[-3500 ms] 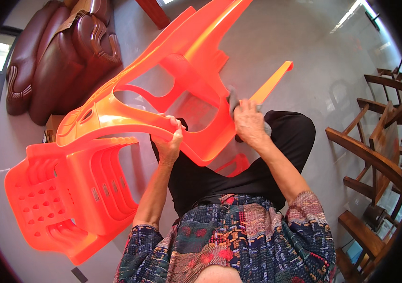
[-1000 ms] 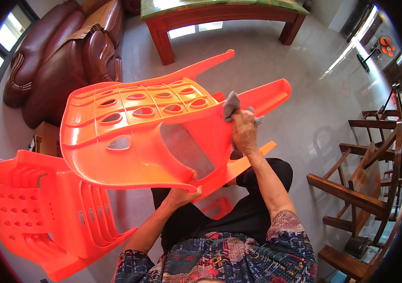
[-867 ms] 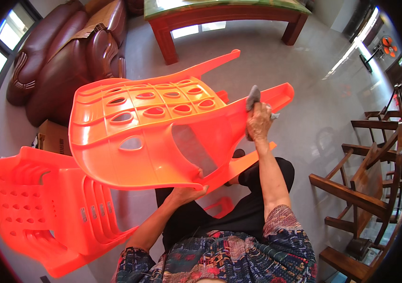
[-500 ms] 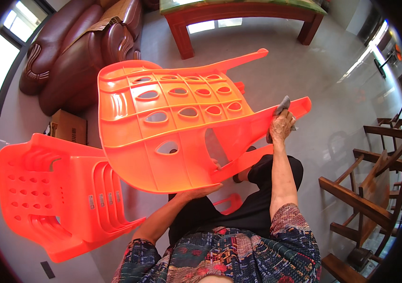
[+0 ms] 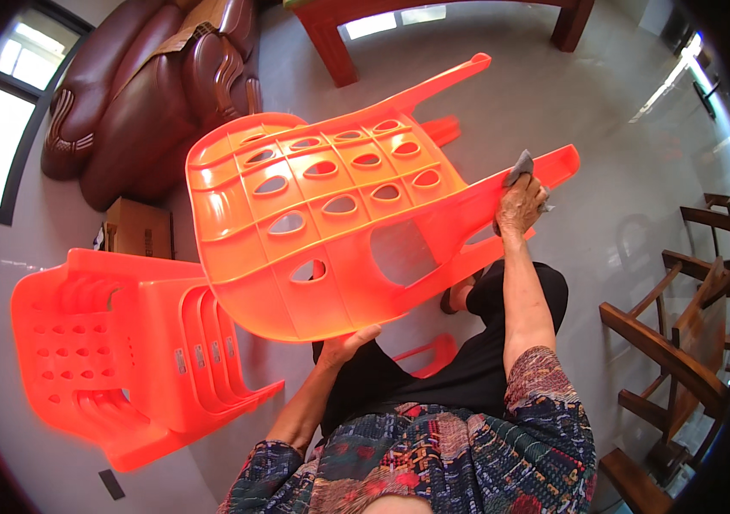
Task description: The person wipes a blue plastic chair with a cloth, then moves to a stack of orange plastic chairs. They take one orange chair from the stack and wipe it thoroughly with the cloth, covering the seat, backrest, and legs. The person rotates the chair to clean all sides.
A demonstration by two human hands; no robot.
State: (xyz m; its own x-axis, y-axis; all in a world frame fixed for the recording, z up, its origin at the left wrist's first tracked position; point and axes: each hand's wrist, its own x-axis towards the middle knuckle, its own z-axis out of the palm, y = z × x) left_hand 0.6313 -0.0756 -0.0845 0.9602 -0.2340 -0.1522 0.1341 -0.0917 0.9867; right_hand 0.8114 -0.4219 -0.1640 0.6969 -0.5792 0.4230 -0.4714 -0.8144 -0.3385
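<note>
A bright orange plastic chair (image 5: 296, 265) is tilted in front of my body, its backrest with teardrop holes toward the left. At the backrest's near edge my left hand (image 5: 349, 345) grips, thumb along the rim and fingers hidden underneath. My right hand (image 5: 519, 208) is closed round a grey cloth (image 5: 522, 164), pressing it against the chair's long right-hand bar near its end. Part of the cloth sticks out above and beside the knuckles. Below the chair, a further orange piece (image 5: 440, 353) shows between my legs; what it belongs to is partly hidden.
On the left stands a stack of orange plastic chairs (image 5: 151, 360), close to the held one. Behind it are a cardboard box (image 5: 142, 230) and a dark red leather sofa (image 5: 138, 111). A red wooden table (image 5: 330, 51) is at the far side; overturned wooden furniture (image 5: 664, 355) lies right.
The chair has shifted slightly up and right in view, with both hands. My left thumb now shows on the rim, and the fingertips seen through the opening are gone. The right hand keeps the cloth.
</note>
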